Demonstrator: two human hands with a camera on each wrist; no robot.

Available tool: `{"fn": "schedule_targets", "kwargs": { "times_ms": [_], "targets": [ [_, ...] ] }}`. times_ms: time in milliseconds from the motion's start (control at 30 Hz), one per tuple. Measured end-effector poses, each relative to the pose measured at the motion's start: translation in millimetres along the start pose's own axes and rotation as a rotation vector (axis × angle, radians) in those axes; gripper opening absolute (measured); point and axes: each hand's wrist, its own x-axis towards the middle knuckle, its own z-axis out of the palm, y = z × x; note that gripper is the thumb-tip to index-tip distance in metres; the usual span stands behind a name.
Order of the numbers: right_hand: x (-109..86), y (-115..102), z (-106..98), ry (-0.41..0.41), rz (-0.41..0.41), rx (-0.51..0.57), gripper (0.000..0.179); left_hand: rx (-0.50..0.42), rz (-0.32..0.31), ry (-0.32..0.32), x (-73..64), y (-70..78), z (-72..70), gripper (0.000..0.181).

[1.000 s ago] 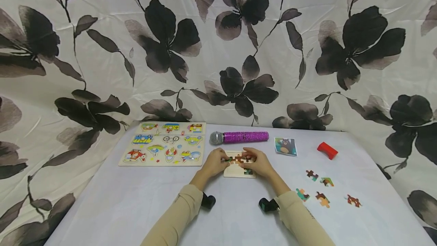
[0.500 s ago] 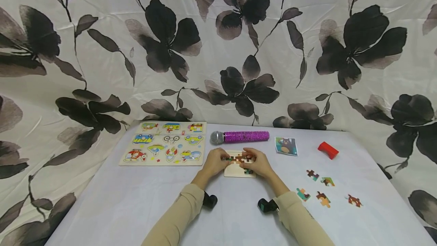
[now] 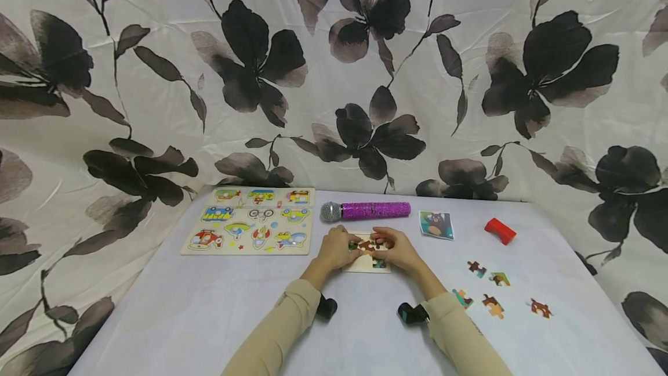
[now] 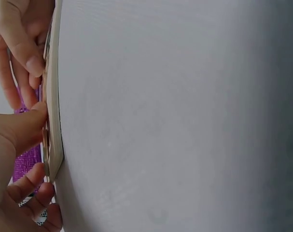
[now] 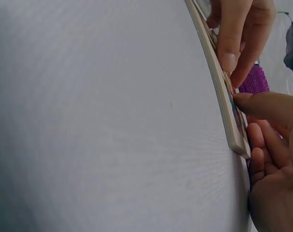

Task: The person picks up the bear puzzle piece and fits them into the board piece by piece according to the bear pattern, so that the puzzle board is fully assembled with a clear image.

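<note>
A small wooden puzzle board (image 3: 359,266) lies on the table between the two hands. Brown jigsaw pieces (image 3: 367,246) cross its upper part, and a darker teal piece (image 3: 379,263) is set in its lower right corner. My left hand (image 3: 336,247) covers the board's left side, its thumb (image 4: 39,109) on the pieces. From the other side my right hand (image 3: 399,251) grips the board's right side, thumb (image 5: 244,100) on top and fingers curled at the edge. I cannot tell which piece the left fingertips pinch.
Several loose jigsaw pieces (image 3: 493,304) lie to the right. Behind the board is a purple glittery microphone (image 3: 376,209); a bear picture card (image 3: 437,224) and red block (image 3: 500,230) lie farther right. A vehicle puzzle board (image 3: 245,234) sits at left. A floral cloth (image 3: 334,74) hangs behind.
My left hand has shifted slightly right over the board, and its forearm has followed. The right hand stays nearly in place. Loose pieces have not moved.
</note>
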Motion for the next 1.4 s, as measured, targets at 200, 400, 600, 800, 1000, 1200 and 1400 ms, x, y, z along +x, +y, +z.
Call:
{"fn": "schedule_targets", "kwargs": {
  "times_ms": [200,400,600,800,1000,1200,1400],
  "targets": [
    [4.4,16,-1,0.031,-0.002,-0.008,0.055,0.03,-0.008,0.01,-0.6,2.5,-2.2,0.03],
    [7.0,20,1,-0.002,-0.055,-0.138,0.056,0.03,-0.018,0.024,-0.5,1.2,-1.3,0.028],
    [6.8,19,7,-0.02,-0.082,-0.266,0.05,-0.103,0.004,0.066,-2.2,-6.6,1.3,0.031],
    [7.0,21,13,0.042,-0.054,-0.257,0.047,-0.385,0.035,0.076,-8.6,-20.1,-2.6,0.033],
    [5.8,20,14,0.083,-0.027,-0.236,0.048,-0.394,0.037,0.064,-10.5,-21.8,-4.6,0.034],
    [4.1,24,8,0.063,-0.025,-0.186,0.049,-0.197,0.019,0.005,-6.6,-10.0,-0.3,0.046],
    [-1.2,15,-2,0.02,-0.052,-0.072,0.046,-0.066,-0.06,0.005,-1.5,0.6,4.4,0.058]
  ]
}}
